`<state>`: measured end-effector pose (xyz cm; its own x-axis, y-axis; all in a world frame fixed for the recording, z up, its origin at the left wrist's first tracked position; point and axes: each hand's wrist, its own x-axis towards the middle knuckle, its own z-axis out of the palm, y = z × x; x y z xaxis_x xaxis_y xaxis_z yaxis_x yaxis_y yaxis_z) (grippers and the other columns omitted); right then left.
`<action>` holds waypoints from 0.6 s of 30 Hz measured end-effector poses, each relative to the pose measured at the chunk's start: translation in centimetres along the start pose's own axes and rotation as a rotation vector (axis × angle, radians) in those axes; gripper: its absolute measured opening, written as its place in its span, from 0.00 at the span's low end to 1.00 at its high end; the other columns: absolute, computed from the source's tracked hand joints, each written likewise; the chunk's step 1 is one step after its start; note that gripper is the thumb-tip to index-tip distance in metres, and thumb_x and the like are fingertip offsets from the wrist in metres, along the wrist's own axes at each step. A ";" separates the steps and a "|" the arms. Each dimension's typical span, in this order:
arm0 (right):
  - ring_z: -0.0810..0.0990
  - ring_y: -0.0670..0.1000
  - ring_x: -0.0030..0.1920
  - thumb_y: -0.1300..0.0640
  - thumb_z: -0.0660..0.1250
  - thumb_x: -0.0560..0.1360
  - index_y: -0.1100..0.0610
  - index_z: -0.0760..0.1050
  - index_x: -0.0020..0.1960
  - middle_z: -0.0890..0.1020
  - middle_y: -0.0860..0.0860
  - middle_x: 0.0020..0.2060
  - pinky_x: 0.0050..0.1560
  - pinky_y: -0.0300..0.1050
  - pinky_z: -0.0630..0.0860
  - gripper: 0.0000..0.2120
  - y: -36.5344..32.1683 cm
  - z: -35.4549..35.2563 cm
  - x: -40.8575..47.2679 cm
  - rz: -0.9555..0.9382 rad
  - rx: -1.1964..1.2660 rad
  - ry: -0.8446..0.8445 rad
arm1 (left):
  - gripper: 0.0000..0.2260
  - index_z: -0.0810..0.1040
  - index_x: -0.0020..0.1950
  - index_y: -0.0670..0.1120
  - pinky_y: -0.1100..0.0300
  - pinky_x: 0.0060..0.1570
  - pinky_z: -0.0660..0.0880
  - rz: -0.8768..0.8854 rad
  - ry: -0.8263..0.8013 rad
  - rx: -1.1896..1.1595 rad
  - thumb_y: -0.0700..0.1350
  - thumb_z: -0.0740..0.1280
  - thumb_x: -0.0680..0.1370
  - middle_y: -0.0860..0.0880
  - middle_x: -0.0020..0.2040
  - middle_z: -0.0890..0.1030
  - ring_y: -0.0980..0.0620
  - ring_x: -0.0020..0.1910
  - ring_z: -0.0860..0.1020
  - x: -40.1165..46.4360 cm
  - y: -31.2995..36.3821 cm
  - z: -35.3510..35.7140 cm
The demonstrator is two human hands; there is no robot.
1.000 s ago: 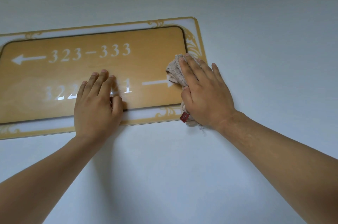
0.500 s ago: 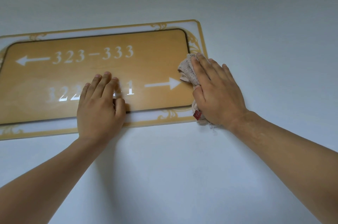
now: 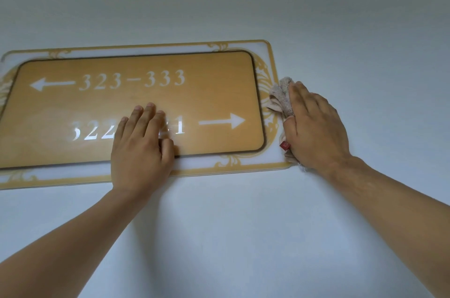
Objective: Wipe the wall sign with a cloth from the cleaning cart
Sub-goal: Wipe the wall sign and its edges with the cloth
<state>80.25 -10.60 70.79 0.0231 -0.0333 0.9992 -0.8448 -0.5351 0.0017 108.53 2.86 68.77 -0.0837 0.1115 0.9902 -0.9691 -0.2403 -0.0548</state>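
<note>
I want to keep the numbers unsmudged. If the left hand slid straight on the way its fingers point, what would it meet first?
Likely the "323-333" numerals: the left hand lies flat on the sign, fingers pointing up, with only bare panel between.

A plain pale wall (image 3: pixel 341 17) carried everything in view. Fixed flat against it was the sign (image 3: pixel 214 73), a wide amber panel with a dark outline, set in a white border with gold scrollwork and a gold edge, its left end cut off by the frame. At the sign's right edge a beige cloth (image 3: pixel 281 98) with a small red tag lay against border and wall.
</note>
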 end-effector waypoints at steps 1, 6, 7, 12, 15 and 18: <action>0.67 0.59 0.70 0.53 0.53 0.80 0.55 0.53 0.82 0.63 0.55 0.78 0.68 0.57 0.66 0.30 -0.1 0.0 -0.1 0.009 -0.032 0.021 | 0.26 0.72 0.71 0.42 0.43 0.76 0.57 -0.001 -0.001 -0.003 0.46 0.52 0.75 0.43 0.76 0.69 0.43 0.77 0.62 0.0 0.0 -0.1; 0.70 0.63 0.50 0.54 0.56 0.79 0.51 0.56 0.81 0.72 0.63 0.56 0.44 0.57 0.74 0.31 -0.8 0.2 -0.9 0.167 -0.018 0.120 | 0.24 0.73 0.70 0.42 0.43 0.75 0.57 -0.007 0.007 -0.020 0.44 0.55 0.75 0.43 0.75 0.69 0.43 0.77 0.62 0.1 0.0 -0.1; 0.70 0.63 0.50 0.55 0.57 0.78 0.52 0.57 0.80 0.72 0.64 0.54 0.45 0.58 0.74 0.31 -0.9 0.1 -0.9 0.196 0.012 0.131 | 0.24 0.73 0.70 0.42 0.43 0.75 0.57 -0.006 0.004 -0.024 0.44 0.55 0.75 0.43 0.75 0.69 0.43 0.77 0.62 0.1 -0.1 -0.1; 0.69 0.63 0.54 0.56 0.60 0.77 0.56 0.60 0.77 0.70 0.63 0.57 0.48 0.58 0.74 0.29 -1.4 -0.4 -1.1 0.256 0.133 0.133 | 0.24 0.73 0.70 0.42 0.43 0.75 0.57 -0.004 -0.016 -0.016 0.44 0.56 0.75 0.43 0.75 0.69 0.43 0.77 0.62 0.0 -0.4 0.0; 0.69 0.63 0.55 0.57 0.61 0.77 0.56 0.61 0.76 0.69 0.63 0.57 0.47 0.57 0.75 0.28 -1.6 -0.9 -1.1 0.258 0.141 0.120 | 0.24 0.73 0.70 0.42 0.44 0.75 0.56 0.002 -0.028 -0.015 0.45 0.55 0.75 0.43 0.76 0.69 0.43 0.77 0.62 0.0 -0.4 -0.1; 0.69 0.62 0.56 0.57 0.62 0.77 0.59 0.62 0.75 0.69 0.62 0.58 0.47 0.55 0.74 0.28 -1.9 -1.5 -1.1 0.245 0.145 0.132 | 0.24 0.73 0.69 0.43 0.44 0.75 0.56 0.007 -0.039 -0.005 0.46 0.54 0.74 0.43 0.75 0.69 0.42 0.77 0.62 0.1 -0.5 -0.1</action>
<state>81.01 -8.32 69.76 -0.2494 -0.0710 0.9658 -0.7311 -0.6402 -0.2359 109.03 3.10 68.91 -0.0810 0.0719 0.9941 -0.9698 -0.2361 -0.0619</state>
